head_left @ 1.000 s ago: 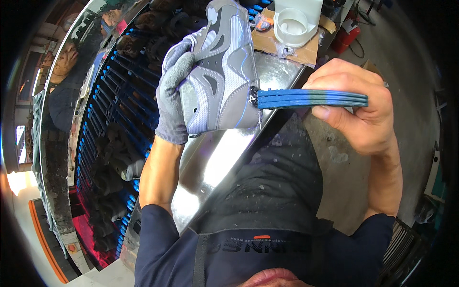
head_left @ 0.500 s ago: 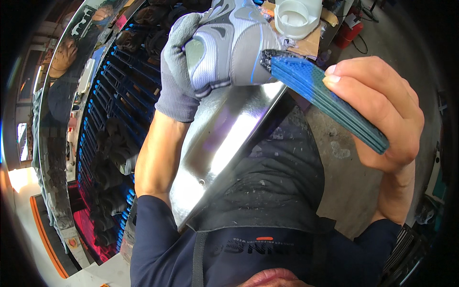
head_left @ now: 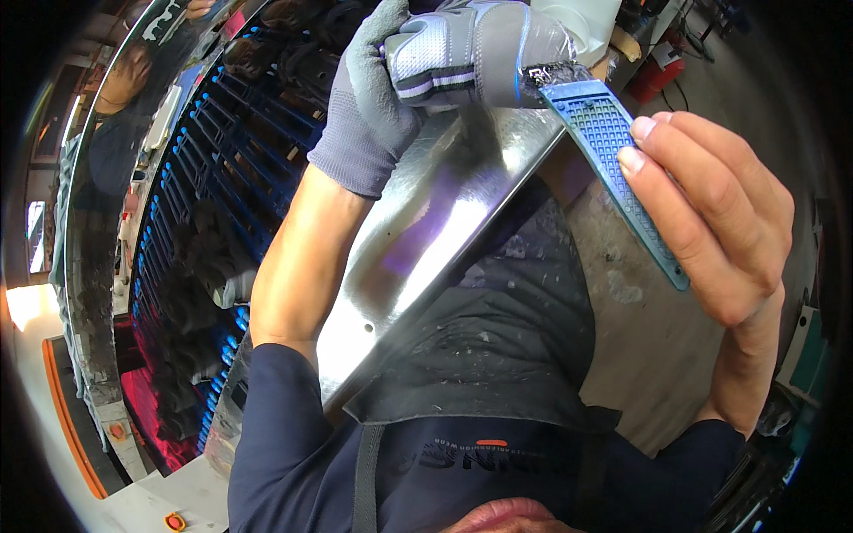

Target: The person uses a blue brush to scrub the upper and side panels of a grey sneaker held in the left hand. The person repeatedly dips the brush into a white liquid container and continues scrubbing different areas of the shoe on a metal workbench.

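Note:
My left hand, in a grey work glove, grips a grey shoe upper with a white-and-black striped edge. It is held up over a shiny metal sheet. In my right hand, bare, is a flat brush with a blue-green, grid-patterned handle, pinched between thumb and fingers. The brush's dark, wet-looking bristles touch the upper's right end, beside a thin blue line. Part of the upper is hidden behind the glove, and its far edge runs out of the picture.
On the left, a conveyor of blue-tipped rods carries dark shoes. A white pot stands beyond the upper. Behind it is a red fire extinguisher. Another person's arm shows at the far left.
The upper has turned in my left hand and shifted right. The brush has swung steeper and turned, so its gridded flat face shows; its bristles remain at the upper's edge.

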Tool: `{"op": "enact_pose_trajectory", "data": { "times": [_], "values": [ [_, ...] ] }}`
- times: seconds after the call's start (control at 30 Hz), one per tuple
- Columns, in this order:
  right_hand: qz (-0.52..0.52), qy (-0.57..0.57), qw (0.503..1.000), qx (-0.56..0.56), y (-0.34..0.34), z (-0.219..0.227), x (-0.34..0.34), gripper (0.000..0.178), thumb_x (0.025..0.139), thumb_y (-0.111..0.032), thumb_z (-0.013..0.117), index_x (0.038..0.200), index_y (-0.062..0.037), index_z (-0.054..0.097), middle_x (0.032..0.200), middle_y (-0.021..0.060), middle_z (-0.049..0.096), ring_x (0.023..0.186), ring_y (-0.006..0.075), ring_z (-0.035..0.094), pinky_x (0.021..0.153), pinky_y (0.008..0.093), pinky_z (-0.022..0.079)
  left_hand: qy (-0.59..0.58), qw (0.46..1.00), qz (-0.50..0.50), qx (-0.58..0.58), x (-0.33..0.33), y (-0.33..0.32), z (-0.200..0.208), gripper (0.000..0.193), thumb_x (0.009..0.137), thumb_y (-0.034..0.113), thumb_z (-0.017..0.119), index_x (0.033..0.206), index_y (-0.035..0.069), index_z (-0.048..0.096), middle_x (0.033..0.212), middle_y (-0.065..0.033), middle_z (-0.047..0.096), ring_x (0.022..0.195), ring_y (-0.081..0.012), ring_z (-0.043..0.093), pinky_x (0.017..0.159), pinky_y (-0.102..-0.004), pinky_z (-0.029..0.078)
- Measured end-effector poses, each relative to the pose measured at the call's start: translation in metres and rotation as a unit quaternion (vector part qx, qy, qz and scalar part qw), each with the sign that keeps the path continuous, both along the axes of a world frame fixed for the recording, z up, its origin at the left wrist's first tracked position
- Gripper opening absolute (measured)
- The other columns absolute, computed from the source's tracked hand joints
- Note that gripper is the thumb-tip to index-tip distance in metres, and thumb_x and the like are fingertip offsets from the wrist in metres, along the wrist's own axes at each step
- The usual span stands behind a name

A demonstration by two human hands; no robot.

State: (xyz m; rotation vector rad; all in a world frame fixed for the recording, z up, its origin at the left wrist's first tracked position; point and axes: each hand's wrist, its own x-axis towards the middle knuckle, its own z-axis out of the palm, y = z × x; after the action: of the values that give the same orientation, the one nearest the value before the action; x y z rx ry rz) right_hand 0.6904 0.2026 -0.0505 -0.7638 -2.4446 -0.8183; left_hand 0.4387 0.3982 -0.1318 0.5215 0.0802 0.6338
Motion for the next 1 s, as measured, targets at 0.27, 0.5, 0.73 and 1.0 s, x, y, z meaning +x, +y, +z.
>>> {"op": "enact_pose_trajectory", "data": {
  "times": [0.27, 0.5, 0.73, 1.0],
  "values": [
    [-0.047, -0.025, 0.998, 0.026, -0.002, -0.006, -0.002, 0.035, 0.073, 0.002, 0.09, 0.106, 0.0026, 0.078, 0.108, 0.0154, 0.076, 0.101, 0.0294, 0.077, 0.085, 0.0338, 0.067, 0.05, 0.996, 0.067, -0.016, 0.014, -0.007, 0.011, 0.054, 0.113, 0.042, 0.042, 0.141, -0.001, 0.06, 0.12, -0.0137, 0.075, 0.096, -0.0234, 0.076, 0.071, -0.0347, 0.064],
    [-0.066, 0.001, 0.997, 0.046, 0.002, -0.021, -0.005, 0.036, 0.069, 0.0, 0.089, 0.104, 0.0007, 0.079, 0.106, 0.0124, 0.077, 0.099, 0.0273, 0.076, 0.08, 0.0323, 0.066, -0.019, 0.999, 0.006, -0.031, 0.005, -0.004, 0.008, 0.054, 0.113, 0.042, 0.042, 0.14, -0.001, 0.06, 0.112, -0.0101, 0.076, 0.084, -0.0192, 0.074, 0.061, -0.0319, 0.06],
    [-0.06, 0.173, 0.98, -0.079, -0.003, -0.034, 0.01, 0.035, 0.075, 0.002, 0.084, 0.109, 0.0025, 0.076, 0.108, 0.0179, 0.075, 0.096, 0.0316, 0.076, 0.08, 0.0346, 0.063, -0.074, 0.995, 0.061, -0.01, -0.013, -0.001, -0.023, 0.05, 0.11, 0.043, 0.05, 0.138, 0.003, 0.06, 0.119, -0.0101, 0.074, 0.096, -0.0223, 0.07, 0.081, -0.0374, 0.056],
    [0.14, 0.662, 0.656, -0.334, 0.011, -0.123, -0.061, 0.018, 0.097, -0.005, 0.071, 0.111, 0.0057, 0.073, 0.098, 0.0143, 0.073, 0.081, 0.019, 0.073, 0.069, 0.0315, 0.06, 0.283, 0.883, 0.319, 0.196, -0.056, -0.032, -0.103, 0.049, 0.108, 0.041, 0.053, 0.141, 0.005, 0.058, 0.137, -0.018, 0.069, 0.126, -0.0285, 0.066, 0.116, -0.0448, 0.047]
  ]
}}
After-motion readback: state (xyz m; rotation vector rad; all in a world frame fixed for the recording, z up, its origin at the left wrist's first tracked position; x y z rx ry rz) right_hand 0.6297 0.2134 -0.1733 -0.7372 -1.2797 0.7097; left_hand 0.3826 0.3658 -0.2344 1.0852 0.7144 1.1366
